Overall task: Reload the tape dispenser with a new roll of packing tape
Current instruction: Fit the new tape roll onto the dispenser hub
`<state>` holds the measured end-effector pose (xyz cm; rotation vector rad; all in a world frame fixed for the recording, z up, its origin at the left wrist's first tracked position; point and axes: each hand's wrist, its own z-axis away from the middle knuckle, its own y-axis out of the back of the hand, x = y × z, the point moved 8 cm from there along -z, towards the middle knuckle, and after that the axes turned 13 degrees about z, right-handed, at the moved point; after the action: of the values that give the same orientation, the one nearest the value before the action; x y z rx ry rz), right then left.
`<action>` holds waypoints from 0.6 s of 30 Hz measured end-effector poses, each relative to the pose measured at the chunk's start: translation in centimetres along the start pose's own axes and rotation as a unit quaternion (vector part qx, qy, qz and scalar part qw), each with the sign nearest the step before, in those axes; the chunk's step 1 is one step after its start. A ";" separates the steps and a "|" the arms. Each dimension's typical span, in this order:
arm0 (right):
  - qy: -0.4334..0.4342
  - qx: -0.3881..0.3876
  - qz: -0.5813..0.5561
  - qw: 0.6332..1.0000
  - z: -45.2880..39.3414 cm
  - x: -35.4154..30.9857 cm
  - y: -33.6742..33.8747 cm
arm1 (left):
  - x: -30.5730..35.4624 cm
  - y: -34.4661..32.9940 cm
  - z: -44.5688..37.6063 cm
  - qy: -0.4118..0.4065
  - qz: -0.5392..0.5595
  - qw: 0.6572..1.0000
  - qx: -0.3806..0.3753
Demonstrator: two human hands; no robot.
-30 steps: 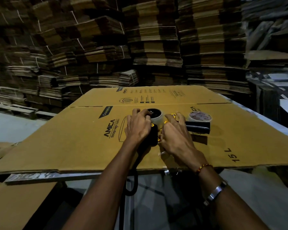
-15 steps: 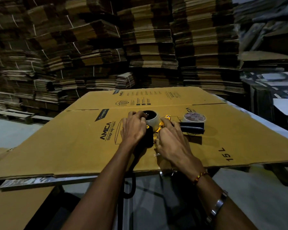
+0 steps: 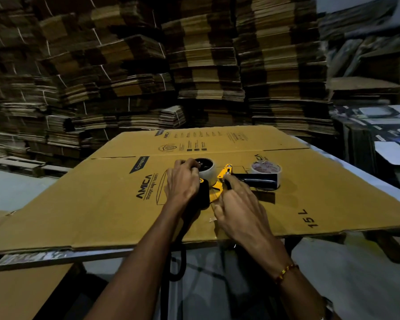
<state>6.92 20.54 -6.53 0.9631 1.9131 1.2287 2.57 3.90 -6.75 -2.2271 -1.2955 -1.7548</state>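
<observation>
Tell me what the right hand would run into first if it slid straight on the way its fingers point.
The right hand points up the flattened cardboard box, its fingers already at the yellow-and-black tape dispenser. Going straight on, it would probably push into the dispenser's yellow frame; depth is unclear.
</observation>
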 end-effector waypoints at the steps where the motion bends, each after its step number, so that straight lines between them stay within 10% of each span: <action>1: -0.003 0.002 -0.008 1.000 0.2 0.1 0.0 | 0.0 0.0 0.0 0.000 0.000 1.000 0.000; 12: -0.021 -0.003 -0.027 0.999 0.7 0.5 -0.5 | -0.2 0.2 -0.2 0.001 -0.009 1.000 -0.006; 18: -0.008 -0.013 0.010 1.000 0.8 -0.1 0.4 | 2.8 3.5 5.0 -0.171 -0.086 0.972 0.135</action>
<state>7.73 20.91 -6.38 0.9770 1.8753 1.2514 8.75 5.70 -4.70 -2.3836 -1.7185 -1.1724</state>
